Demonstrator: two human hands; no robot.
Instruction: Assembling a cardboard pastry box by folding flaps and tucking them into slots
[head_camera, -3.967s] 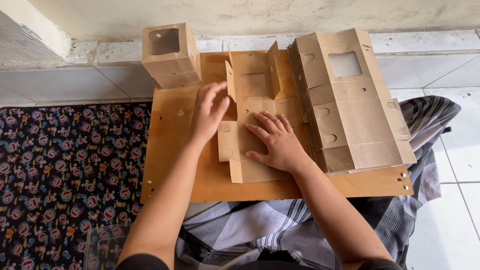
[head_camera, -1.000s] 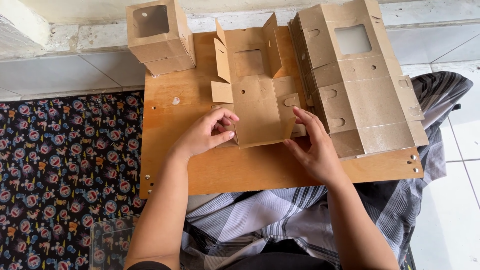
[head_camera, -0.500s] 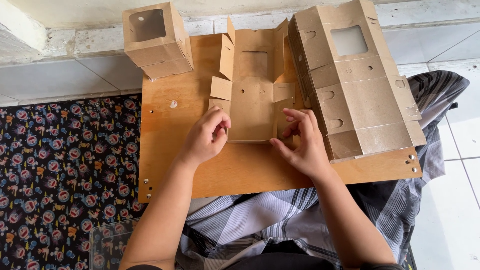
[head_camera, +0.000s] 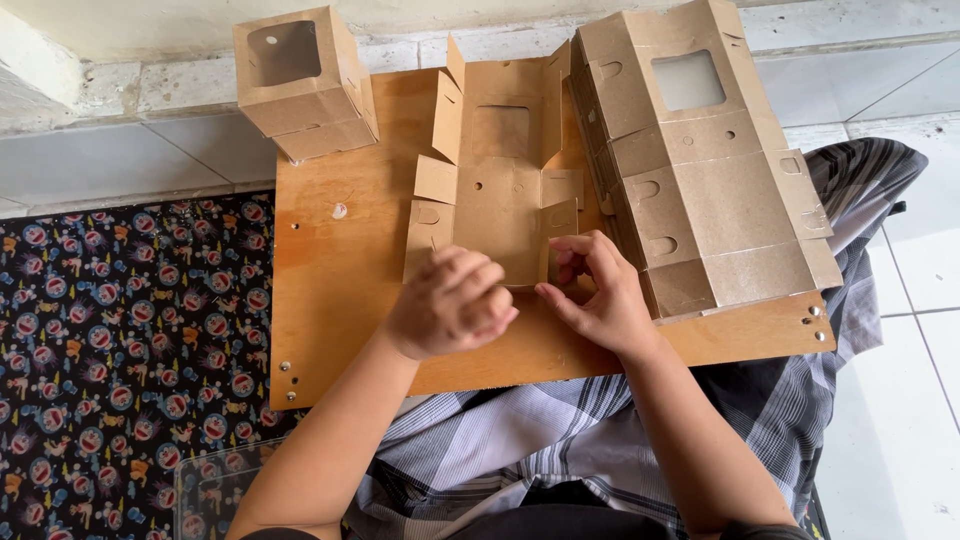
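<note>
A flat brown cardboard box blank (head_camera: 497, 190) with a cut-out window lies on a wooden board (head_camera: 340, 290), its side flaps partly folded up. My right hand (head_camera: 597, 295) pinches the blank's near right flap between fingers and thumb. My left hand (head_camera: 455, 302) is curled into a loose fist just over the blank's near edge, and I cannot see whether it touches the card. A finished brown window box (head_camera: 300, 82) stands at the board's far left corner.
A stack of flat box blanks (head_camera: 700, 170) lies along the board's right side. The board rests on my lap over a striped cloth (head_camera: 560, 440). A dark patterned mat (head_camera: 120, 350) covers the floor at left; pale tiles (head_camera: 900, 350) lie at right and a low ledge (head_camera: 130, 85) runs behind.
The blank has been pressed down flatter on the board. My left hand has left the blank's left flap and curled up near its front edge; my right hand stays on the right flap.
</note>
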